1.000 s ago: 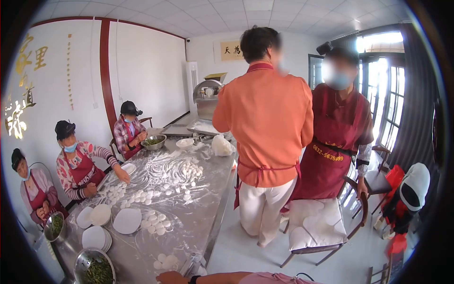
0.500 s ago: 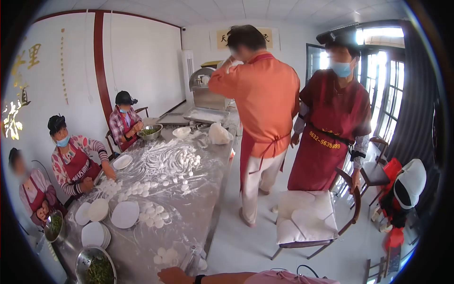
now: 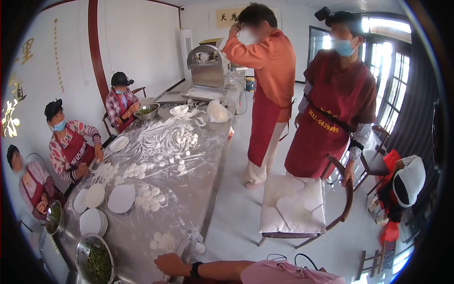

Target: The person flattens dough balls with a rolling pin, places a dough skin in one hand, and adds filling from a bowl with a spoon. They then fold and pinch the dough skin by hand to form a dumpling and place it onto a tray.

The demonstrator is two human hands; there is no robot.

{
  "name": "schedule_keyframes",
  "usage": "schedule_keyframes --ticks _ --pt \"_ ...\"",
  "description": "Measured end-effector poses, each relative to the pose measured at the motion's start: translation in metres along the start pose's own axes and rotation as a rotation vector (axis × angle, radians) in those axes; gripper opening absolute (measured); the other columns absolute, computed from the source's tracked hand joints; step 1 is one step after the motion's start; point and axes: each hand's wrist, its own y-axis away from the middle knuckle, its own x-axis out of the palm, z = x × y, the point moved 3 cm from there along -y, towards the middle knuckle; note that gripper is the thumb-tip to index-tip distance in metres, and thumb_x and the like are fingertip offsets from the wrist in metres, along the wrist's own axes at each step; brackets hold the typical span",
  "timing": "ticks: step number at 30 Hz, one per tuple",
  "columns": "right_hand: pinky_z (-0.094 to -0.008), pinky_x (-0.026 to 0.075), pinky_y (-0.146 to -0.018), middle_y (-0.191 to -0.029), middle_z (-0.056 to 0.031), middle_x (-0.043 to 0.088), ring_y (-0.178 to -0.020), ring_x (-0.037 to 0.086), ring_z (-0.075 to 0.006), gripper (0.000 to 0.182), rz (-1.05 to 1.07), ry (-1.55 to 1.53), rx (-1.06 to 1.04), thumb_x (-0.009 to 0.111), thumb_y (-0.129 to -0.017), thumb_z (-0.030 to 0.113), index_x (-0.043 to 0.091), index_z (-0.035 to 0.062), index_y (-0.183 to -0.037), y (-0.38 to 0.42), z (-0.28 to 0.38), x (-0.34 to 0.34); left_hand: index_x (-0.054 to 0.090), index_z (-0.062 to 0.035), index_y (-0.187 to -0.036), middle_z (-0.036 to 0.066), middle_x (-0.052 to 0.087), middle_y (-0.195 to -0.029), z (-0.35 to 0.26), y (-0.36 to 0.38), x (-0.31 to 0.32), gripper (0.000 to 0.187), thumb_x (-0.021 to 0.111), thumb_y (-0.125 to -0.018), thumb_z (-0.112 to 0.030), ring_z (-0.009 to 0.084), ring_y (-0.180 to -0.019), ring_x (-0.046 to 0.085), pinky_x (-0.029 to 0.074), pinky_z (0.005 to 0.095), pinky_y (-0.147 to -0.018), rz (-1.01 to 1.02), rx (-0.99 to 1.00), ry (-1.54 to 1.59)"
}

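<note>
At the bottom edge, my right hand (image 3: 171,264), with a black band at the wrist, is closed over a pale, shiny rolling pin (image 3: 188,246) at the table's near edge. The pin slants from upper right to lower left under the hand. Just beyond lies a small cluster of white dough pieces (image 3: 162,241). Left of the hand, a steel bowl (image 3: 81,259) holds chopped greens (image 3: 98,263). My left hand is out of the picture.
The floured steel table (image 3: 189,208) carries more dough pieces (image 3: 150,199), stacked plates (image 3: 91,221) and a dough lump (image 3: 217,111). Seated people line the left side. A person in orange (image 3: 279,71) and one gripping a cushioned chair (image 3: 293,203) stand right. A machine (image 3: 208,66) stands behind.
My view has shifted a little, and more of my right hand and forearm shows. The person in orange has turned and straightened, head higher, with a hand still at the head.
</note>
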Motion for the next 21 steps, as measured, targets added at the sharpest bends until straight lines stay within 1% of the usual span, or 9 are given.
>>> schedule_keyframes --ticks 2,5,8,10,14,17,19,21 --pt "-0.0449 0.051 -0.066 -0.083 -0.0114 0.064 -0.078 0.066 -0.0320 0.018 -0.001 0.014 -0.006 0.061 -0.089 0.026 0.063 0.0081 -0.087 0.001 0.002 -0.003 0.055 -0.0025 -0.064 0.010 0.057 -0.066 -0.006 0.000 0.001 0.038 0.045 -0.094 -0.025 0.0264 -0.061 0.055 0.045 0.0395 -0.059 -0.007 -0.010 0.007" --pt "-0.0461 0.052 -0.065 -0.082 -0.0144 0.066 -0.076 0.067 -0.0338 0.015 -0.064 -0.053 -0.020 0.058 -0.086 0.018 0.065 0.0051 -0.082 0.002 0.002 -0.007 0.055 -0.0023 -0.063 0.010 0.057 -0.065 -0.008 0.000 0.002 0.043 0.045 -0.095 -0.029 0.0258 -0.061 0.056 0.045 0.0391 -0.059 -0.023 0.000 0.002" --pt "-0.0446 0.051 -0.065 -0.082 -0.0116 0.064 -0.075 0.065 -0.0321 0.019 -0.044 -0.035 -0.016 0.061 -0.089 0.026 0.063 0.0068 -0.086 0.001 0.000 -0.007 0.055 -0.0025 -0.062 0.010 0.057 -0.064 -0.005 -0.001 0.004 0.045 0.045 -0.095 -0.030 0.0256 -0.060 0.056 0.045 0.0388 -0.059 -0.044 0.030 0.002" --pt "-0.0449 0.051 -0.066 -0.082 -0.0120 0.064 -0.076 0.066 -0.0324 0.019 -0.021 -0.040 -0.019 0.060 -0.089 0.025 0.063 0.0064 -0.086 0.002 0.001 -0.009 0.056 -0.0028 -0.062 0.010 0.057 -0.064 -0.004 0.001 0.003 0.045 0.044 -0.096 -0.030 0.0255 -0.060 0.056 0.045 0.0387 -0.059 -0.060 0.045 0.005" --pt "-0.0457 0.052 -0.067 -0.084 -0.0129 0.065 -0.078 0.066 -0.0331 0.019 0.017 -0.009 0.010 0.059 -0.089 0.024 0.064 0.0059 -0.087 0.001 0.002 -0.007 0.056 -0.0018 -0.062 0.010 0.058 -0.064 -0.001 0.003 0.003 0.038 0.047 -0.091 -0.024 0.0262 -0.060 0.056 0.046 0.0396 -0.060 -0.084 0.048 0.010" --pt "-0.0458 0.053 -0.065 -0.083 -0.0154 0.067 -0.077 0.068 -0.0343 0.015 -0.056 -0.046 -0.018 0.054 -0.085 0.014 0.066 0.0043 -0.083 0.005 0.004 -0.012 0.057 -0.0012 -0.063 0.011 0.059 -0.065 -0.001 0.005 0.002 0.032 0.048 -0.087 -0.019 0.0268 -0.061 0.057 0.047 0.0400 -0.060 -0.111 0.007 0.009" --pt "-0.0459 0.053 -0.065 -0.083 -0.0153 0.067 -0.077 0.068 -0.0345 0.016 -0.048 -0.034 -0.022 0.054 -0.085 0.015 0.066 0.0044 -0.084 0.006 0.005 -0.014 0.057 -0.0011 -0.063 0.011 0.059 -0.066 -0.006 0.005 0.002 0.028 0.048 -0.085 -0.016 0.0273 -0.062 0.057 0.047 0.0402 -0.061 -0.106 0.003 -0.002" --pt "-0.0459 0.053 -0.065 -0.083 -0.0152 0.067 -0.076 0.068 -0.0345 0.016 -0.039 -0.025 -0.025 0.053 -0.086 0.015 0.065 0.0045 -0.084 0.006 0.006 -0.014 0.057 -0.0014 -0.063 0.012 0.060 -0.067 -0.001 0.006 -0.001 0.029 0.047 -0.085 -0.017 0.0276 -0.062 0.057 0.047 0.0403 -0.061 -0.093 0.001 -0.004"
